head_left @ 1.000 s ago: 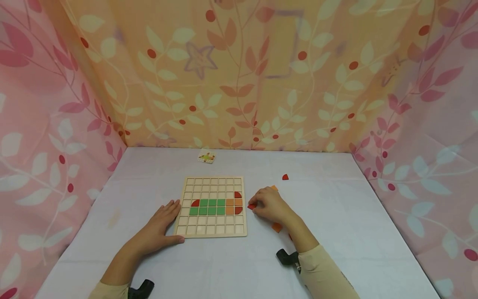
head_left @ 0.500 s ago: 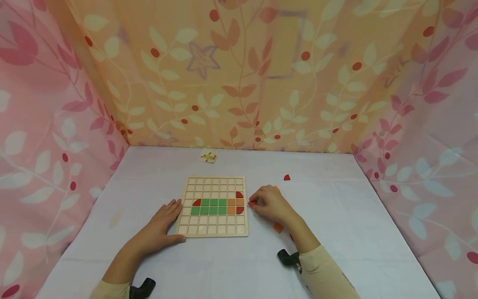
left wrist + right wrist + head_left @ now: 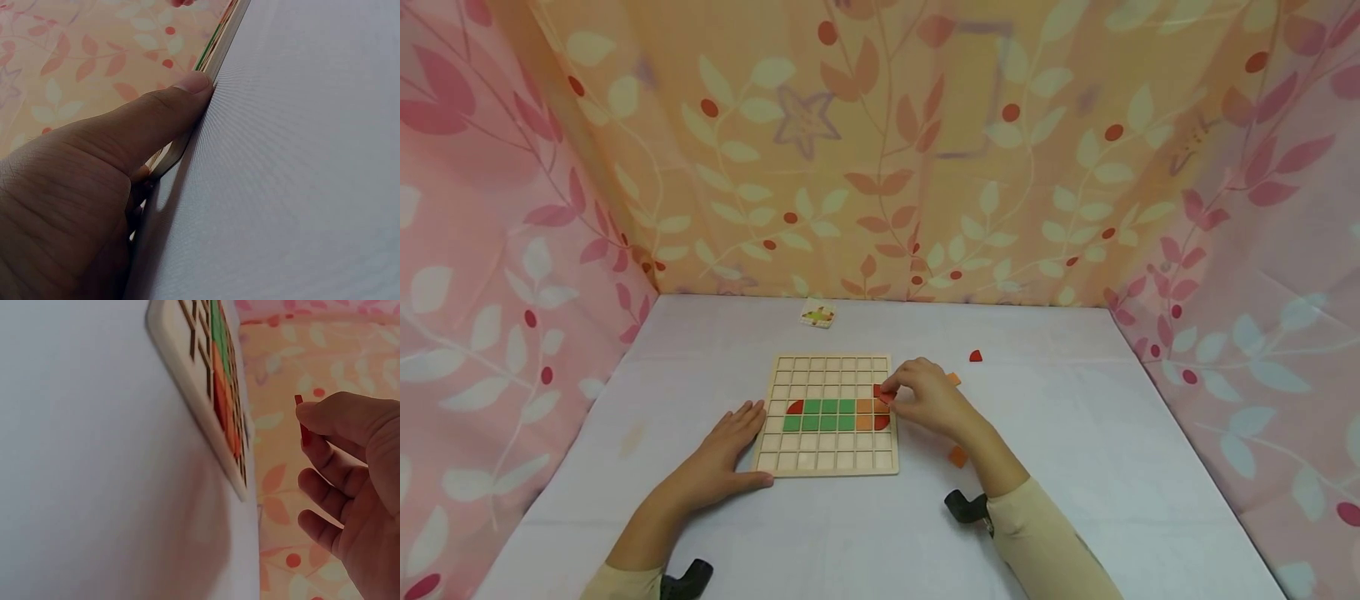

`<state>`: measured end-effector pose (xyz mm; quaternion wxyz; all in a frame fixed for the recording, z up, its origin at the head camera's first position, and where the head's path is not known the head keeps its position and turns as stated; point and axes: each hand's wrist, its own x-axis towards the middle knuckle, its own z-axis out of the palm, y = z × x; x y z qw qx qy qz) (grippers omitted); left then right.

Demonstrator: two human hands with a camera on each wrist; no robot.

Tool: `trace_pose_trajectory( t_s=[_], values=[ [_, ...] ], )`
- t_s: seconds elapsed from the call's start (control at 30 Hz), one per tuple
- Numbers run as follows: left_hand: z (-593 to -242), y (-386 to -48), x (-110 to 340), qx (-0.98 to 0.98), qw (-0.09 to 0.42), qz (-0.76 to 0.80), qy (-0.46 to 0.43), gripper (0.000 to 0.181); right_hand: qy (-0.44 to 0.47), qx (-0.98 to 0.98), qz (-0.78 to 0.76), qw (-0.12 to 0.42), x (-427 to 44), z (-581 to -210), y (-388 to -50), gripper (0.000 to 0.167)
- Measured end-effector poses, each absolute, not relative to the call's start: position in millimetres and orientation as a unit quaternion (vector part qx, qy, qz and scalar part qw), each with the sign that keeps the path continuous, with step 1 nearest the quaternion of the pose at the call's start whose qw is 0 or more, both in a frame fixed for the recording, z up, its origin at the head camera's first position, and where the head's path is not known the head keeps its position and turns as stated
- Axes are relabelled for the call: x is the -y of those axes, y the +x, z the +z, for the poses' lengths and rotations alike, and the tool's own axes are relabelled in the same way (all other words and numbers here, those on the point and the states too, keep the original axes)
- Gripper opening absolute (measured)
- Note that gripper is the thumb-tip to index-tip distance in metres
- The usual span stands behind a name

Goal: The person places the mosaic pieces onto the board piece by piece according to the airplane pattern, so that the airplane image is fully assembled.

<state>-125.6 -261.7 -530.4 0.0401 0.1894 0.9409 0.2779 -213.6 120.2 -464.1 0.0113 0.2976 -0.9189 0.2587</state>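
right hand [image 3: 928, 398] pinches a red piece [image 3: 887, 398], outline partly covered; orange square [image 3: 881, 408] below that hand partly hidden. left hand [image 3: 721, 457], outspread, touches the wooden board [image 3: 805, 461] beside it.

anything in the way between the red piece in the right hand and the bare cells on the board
Nothing visible: the right hand pinches the red piece over the right side of the board, with open space toward the bare cells. The left hand, at the board's left edge, is clear of that path.
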Motion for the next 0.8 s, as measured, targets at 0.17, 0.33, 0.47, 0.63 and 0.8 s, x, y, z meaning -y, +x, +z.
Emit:
trace_pose_trajectory(
  t_s=[0.17, 0.33, 0.47, 0.63, 0.8],
  values=[
    [-530, -125, 262, -0.94, 0.039, 0.279, 0.19, 0.114, 0.33, 0.908, 0.257, 0.015, -103, -454, -217, 0.017],
    [-530, -125, 261, -0.939, 0.041, 0.283, 0.19, 0.114, 0.353, 0.901, 0.252, 0.011, -86, -449, -220, 0.017],
    [-530, -126, 261, -0.939, 0.044, 0.283, 0.189, 0.114, 0.364, 0.896, 0.254, -0.001, -74, -449, -222, 0.02],
    [-529, -126, 261, -0.94, 0.043, 0.282, 0.189, 0.114, 0.381, 0.89, 0.251, 0.001, -58, -451, -225, 0.018],
    [-528, -126, 261, -0.938, 0.041, 0.284, 0.192, 0.114, 0.398, 0.882, 0.253, 0.005, -40, -451, -223, 0.016]
  ],
)
